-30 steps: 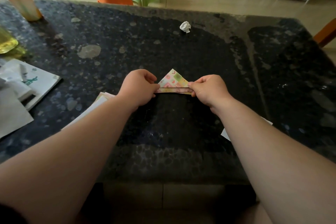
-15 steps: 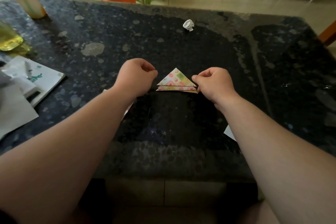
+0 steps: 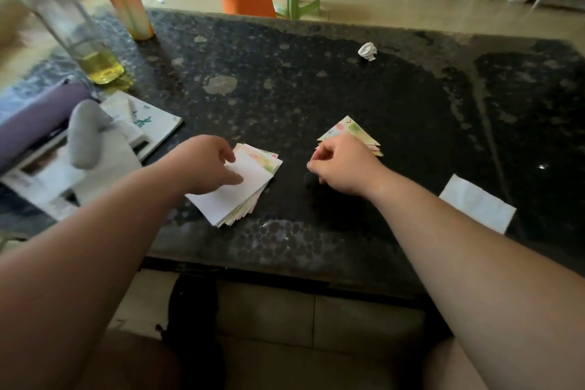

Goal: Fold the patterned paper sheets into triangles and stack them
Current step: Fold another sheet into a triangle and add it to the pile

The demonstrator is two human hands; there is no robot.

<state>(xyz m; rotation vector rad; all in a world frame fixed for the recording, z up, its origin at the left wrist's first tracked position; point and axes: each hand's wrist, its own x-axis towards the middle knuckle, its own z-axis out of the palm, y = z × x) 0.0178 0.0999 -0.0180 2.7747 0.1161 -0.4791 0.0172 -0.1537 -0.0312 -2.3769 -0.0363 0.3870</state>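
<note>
A: Head view. Where are the sheets?

B: Stack of flat sheets [image 3: 250, 187] close to the near edge of the surface [image 3: 316, 73], left of its middle. White side up, patterned edges fanned out below. Looks like a good many sheets.

A: Left hand?

B: Left hand [image 3: 209, 165] rests on the top sheet, fingers spread fairly straight over the white face. Pressing, not pinching, as far as I can see.

A: And the folded ones?

B: Triangle pile [image 3: 351, 131] to the right of the stack and further in from the near edge. Several layers, corners slightly offset.

A: Right hand?

B: Right hand [image 3: 342, 168] covers the pile's near side, fingers loosely curled, nothing visibly pinched. Cannot tell whether it touches the pile.

A: Progress?

B: A few triangles done and stacked. The flat stack looks thicker, so I judge most of the folding is left. The next sheet seems about to be drawn off.

A: Other items?

B: Crumpled paper [image 3: 367, 51] near the far edge, white slip [image 3: 476, 207] at the near right.
</note>
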